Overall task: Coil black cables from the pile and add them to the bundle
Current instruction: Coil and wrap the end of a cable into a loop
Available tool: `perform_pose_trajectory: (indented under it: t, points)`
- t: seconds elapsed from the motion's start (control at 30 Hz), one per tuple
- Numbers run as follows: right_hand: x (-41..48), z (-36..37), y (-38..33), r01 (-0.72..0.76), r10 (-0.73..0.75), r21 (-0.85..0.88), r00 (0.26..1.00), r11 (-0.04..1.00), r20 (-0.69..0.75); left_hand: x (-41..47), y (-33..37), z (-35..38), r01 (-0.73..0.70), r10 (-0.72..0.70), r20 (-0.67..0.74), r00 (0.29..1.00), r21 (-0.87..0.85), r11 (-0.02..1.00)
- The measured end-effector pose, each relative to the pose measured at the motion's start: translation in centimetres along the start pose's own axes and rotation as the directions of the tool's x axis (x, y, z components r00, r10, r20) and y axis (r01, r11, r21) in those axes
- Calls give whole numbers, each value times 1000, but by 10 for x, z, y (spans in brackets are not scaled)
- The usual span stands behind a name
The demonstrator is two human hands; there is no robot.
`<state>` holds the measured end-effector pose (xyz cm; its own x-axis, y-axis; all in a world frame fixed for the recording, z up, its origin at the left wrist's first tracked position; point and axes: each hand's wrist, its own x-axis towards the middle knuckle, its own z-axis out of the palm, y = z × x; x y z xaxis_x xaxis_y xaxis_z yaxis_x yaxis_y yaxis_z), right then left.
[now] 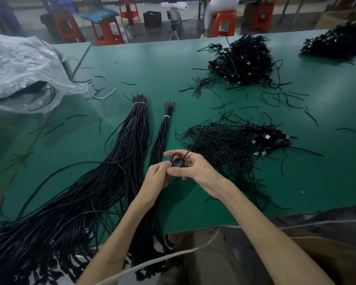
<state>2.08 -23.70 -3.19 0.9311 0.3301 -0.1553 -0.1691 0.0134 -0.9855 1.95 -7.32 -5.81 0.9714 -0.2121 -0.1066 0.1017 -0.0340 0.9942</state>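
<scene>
Currently both hands are working one thin black cable just above the green table, near its front edge. Left hand is pinching the base of the loop with curled fingertips. Right hand is gripping the same loop between thumb and fingers, index finger stretching over the top. Cable is forming a small tight oval coil; its free end is rising up and to the right, ending in a reddish tip over the pile.

Pile is lying just right of the hands: loose, tangled, matte strands, with silver plugs showing at its right edge. Small bundle is lying straight just left of the hands, cinched with a white tie; the left hand is covering its lower part. Large bundle, also white-tied, is fanning out further left and spilling over the near edge.

Short offcuts are littering the matte surface. Two far heaps are sitting towards the back right. Crinkled clear plastic bag is slumping at the left. Orange stools are standing beyond the table
</scene>
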Motion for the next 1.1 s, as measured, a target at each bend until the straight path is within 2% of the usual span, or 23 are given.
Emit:
perform_pose_trajectory:
  t: [0.17,0.3,0.43,0.57,0.77,1.1]
  points:
    - [-3,-3,6,15,-20,-95,998,995,-61,0,0,0,-6,6,-2,1000,-23,1000]
    - [-4,-6,6,17,-61,-314,989,949,-132,0,1,-1,0,0,4,1000,-21,1000]
    - [-4,-7,3,33,-76,-362,992,931,-103,-1,1,-1,0,0,7,1000,-37,999]
    - [-2,-9,3,28,-93,-424,987,905,-132,0,0,-2,8,-7,14,1000,-31,999]
    - [-1,-7,5,32,-110,-447,982,894,-151,-1,1,-3,11,-11,15,1000,-15,1000]
    - [-5,0,6,55,-98,-278,985,959,-144,-1,1,-4,4,-4,8,1000,7,1000]
